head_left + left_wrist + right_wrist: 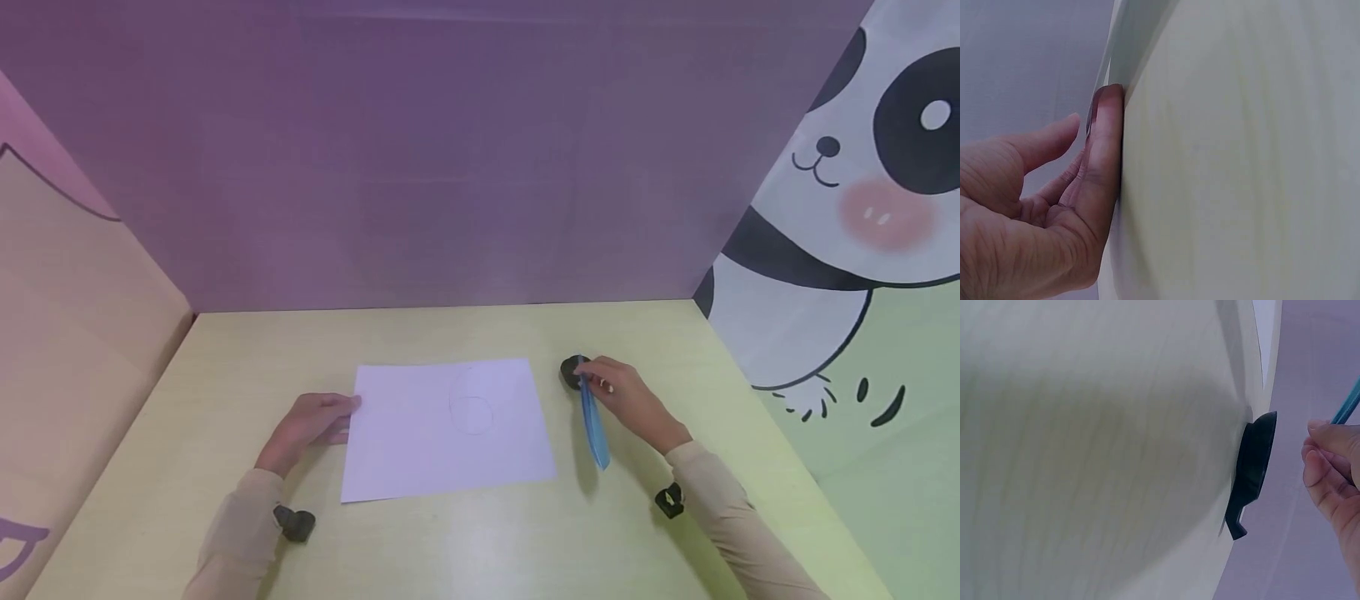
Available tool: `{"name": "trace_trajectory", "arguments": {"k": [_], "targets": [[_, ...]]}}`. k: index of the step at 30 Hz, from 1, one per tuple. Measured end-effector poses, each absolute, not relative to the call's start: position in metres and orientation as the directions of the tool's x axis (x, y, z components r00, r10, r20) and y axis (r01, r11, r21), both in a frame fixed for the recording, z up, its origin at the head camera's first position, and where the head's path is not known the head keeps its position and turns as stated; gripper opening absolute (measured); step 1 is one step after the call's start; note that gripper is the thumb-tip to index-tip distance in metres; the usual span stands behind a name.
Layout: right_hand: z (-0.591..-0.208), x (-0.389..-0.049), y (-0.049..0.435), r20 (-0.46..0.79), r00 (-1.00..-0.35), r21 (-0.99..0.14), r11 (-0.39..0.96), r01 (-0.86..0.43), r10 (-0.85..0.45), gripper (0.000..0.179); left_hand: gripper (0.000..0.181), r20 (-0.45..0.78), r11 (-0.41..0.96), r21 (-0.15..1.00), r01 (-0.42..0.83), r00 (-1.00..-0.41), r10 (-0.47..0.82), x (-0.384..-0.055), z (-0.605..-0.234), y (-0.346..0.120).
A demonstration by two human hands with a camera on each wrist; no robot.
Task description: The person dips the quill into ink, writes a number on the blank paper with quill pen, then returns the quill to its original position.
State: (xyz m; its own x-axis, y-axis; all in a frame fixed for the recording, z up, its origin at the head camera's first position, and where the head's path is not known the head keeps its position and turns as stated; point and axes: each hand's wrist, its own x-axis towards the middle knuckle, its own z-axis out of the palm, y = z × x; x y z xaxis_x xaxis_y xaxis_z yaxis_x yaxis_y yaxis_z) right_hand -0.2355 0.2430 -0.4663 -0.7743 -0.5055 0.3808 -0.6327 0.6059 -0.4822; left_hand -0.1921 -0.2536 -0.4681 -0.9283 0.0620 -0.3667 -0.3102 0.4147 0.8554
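Observation:
A white sheet of paper (405, 433) lies on the table, with a faint pencil-like circle and a longer curve drawn on it. My left hand (307, 425) touches the sheet's left edge; in the left wrist view its fingers (1107, 131) lie straight at the paper while the thumb stands apart. Right of the sheet, my right hand (621, 396) pinches the top of a long, narrow, light-blue folded strip (595, 429) that hangs toward the front. Just behind those fingers sits a small black object (568, 373), rounded with a stepped lip in the right wrist view.
The pale wood-look table (450, 550) ends against a purple backdrop (450, 167). A panda-print panel (810, 325) borders the right side, and a pinkish panel (67, 317) the left. Both wrists carry a black camera mount.

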Motion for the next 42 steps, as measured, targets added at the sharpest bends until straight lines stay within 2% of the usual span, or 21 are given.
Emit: {"name": "trace_trajectory", "arguments": {"k": [5,15,29,42], "targets": [[-0.469,-0.234,0.248,0.367,-0.776,-0.447,0.634,-0.631,-0.514,0.031,0.058,-0.360,0.406,0.861,-0.307,-0.931,0.057,-0.193,-0.470,-0.254],[-0.473,-0.230,0.261,0.397,-0.740,-0.304,0.683,-0.664,-0.543,0.034,0.055,-0.354,0.397,0.866,-0.304,-0.934,0.058,-0.194,-0.471,-0.252],[-0.471,-0.228,0.276,0.447,-0.716,-0.269,0.683,-0.679,-0.536,0.037,0.055,-0.359,0.398,0.863,-0.310,-0.932,0.053,-0.190,-0.470,-0.252],[-0.476,-0.227,0.285,0.375,-0.740,-0.230,0.718,-0.657,-0.558,0.038,0.050,-0.335,0.396,0.875,-0.279,-0.939,0.078,-0.191,-0.471,-0.253]]}}
